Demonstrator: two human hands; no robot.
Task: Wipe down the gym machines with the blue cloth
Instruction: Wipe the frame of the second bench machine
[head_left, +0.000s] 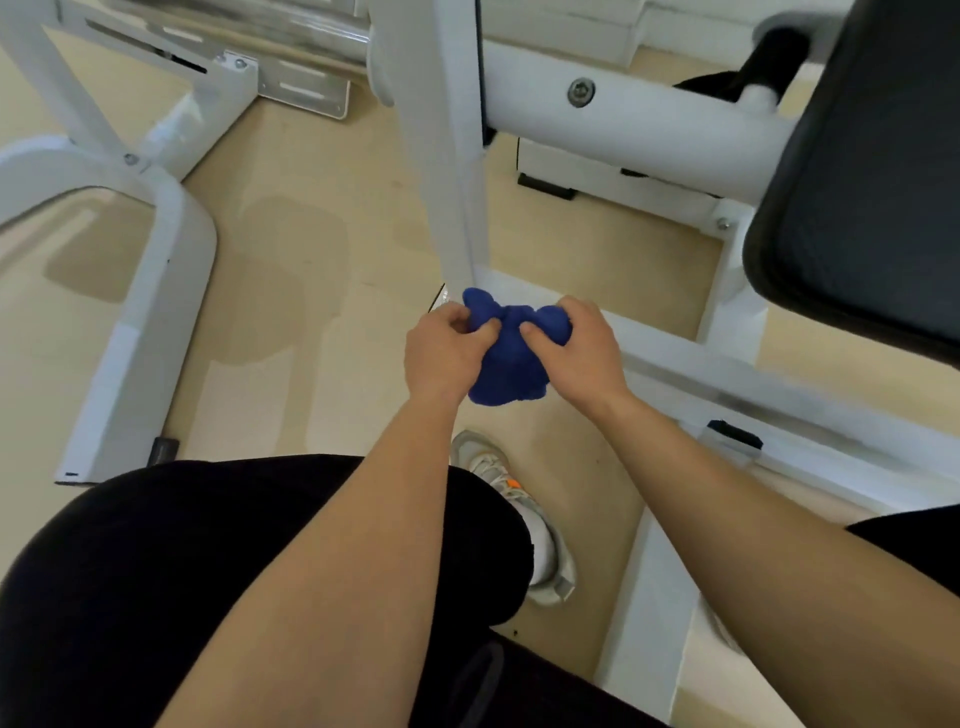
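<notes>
A crumpled blue cloth (511, 358) hangs bunched between both my hands, in the middle of the view. My left hand (444, 353) pinches its left side with curled fingers. Gripping the right side is my right hand (579, 345). The cloth is held just in front of the foot of a white upright post (452, 171) of the gym machine, where it meets a white floor rail (727, 374). Whether the cloth touches the frame I cannot tell.
A black padded seat (862, 171) juts in at the upper right on a white tube (649, 119). Another white machine frame (150, 291) stands on the beige floor at left. My knee in black and a grey shoe (524, 509) are below the hands.
</notes>
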